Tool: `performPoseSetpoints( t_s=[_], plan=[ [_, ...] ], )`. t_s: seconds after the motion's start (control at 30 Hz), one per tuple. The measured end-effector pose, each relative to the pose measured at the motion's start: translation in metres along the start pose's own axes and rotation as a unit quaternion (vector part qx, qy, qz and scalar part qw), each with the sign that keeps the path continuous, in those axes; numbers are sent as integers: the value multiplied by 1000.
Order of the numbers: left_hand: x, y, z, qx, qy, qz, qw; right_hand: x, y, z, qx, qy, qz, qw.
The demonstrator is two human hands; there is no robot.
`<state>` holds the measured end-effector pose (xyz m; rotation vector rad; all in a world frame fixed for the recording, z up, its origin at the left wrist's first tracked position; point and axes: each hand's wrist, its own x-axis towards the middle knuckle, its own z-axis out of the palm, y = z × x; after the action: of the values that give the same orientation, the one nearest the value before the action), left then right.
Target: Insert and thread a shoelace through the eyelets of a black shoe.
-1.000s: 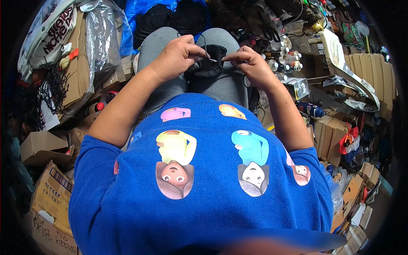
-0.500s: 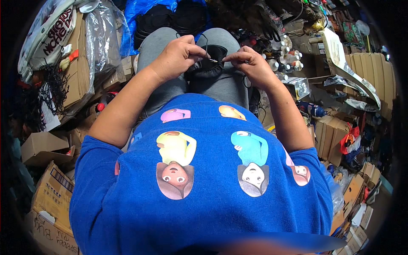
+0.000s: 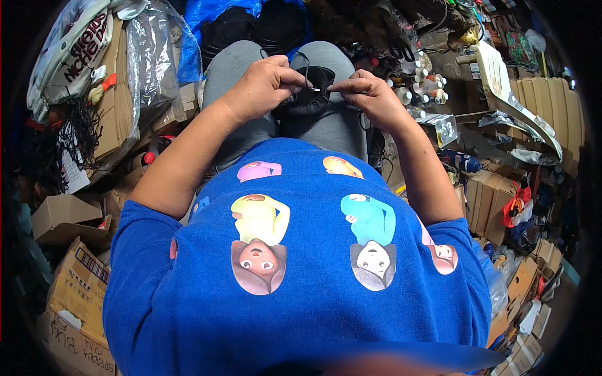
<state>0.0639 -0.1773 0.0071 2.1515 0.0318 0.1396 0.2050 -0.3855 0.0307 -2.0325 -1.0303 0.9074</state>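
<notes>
On my grey-trousered lap lies a small black pouch-like piece (image 3: 307, 105) with a gathered edge and a dark opening. A thin black cord (image 3: 303, 57) loops up beside my left hand (image 3: 268, 81), whose thumb and forefinger pinch at the piece's left side, on what looks like the cord. From the other side my right hand (image 3: 367, 94) pinches with thumb and forefinger at a slim, shiny metal bit (image 3: 315, 89), which lies across the opening between the two hands. It is too small to tell its kind.
Black padded pieces (image 3: 276, 28) lie on a blue plastic sheet beyond my knees. Several small bottles (image 3: 433, 88) stand to the right, near a white plastic chair part (image 3: 501, 81). Cardboard boxes (image 3: 69, 219) and clear plastic (image 3: 150, 56) crowd the left side.
Almost nothing differs. The fingers and the shiny metal bit have shifted very slightly over the black piece.
</notes>
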Motion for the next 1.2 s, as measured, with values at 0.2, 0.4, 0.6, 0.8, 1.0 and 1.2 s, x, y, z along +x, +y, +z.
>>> performPoseSetpoints(
  t_s=[0.2, 0.4, 0.6, 0.8, 1.0, 1.2],
  plan=[
    [11, -2, 4, -3, -31, 18, 999, 3, 7, 0, 83, -40, 8, 996],
    [1, 8, -8, 10, -23, 36, 999, -3, -1, -1, -7, -21, -27, 999],
    [-1, 17, 2, -6, 37, -26, 999, -3, -8, 5, 90, -16, 5, 996],
    [-2, 9, 4, -57, 56, -69, 994, -2, -8, 2, 47, -26, -4, 999],
    [-14, 6, -8, -28, 61, -78, 995, -3, -12, -1, 33, -22, 3, 999],
    [-13, 4, -7, -13, 46, 3, 999, -3, -17, -1, 18, -13, -8, 1000]
  ],
)
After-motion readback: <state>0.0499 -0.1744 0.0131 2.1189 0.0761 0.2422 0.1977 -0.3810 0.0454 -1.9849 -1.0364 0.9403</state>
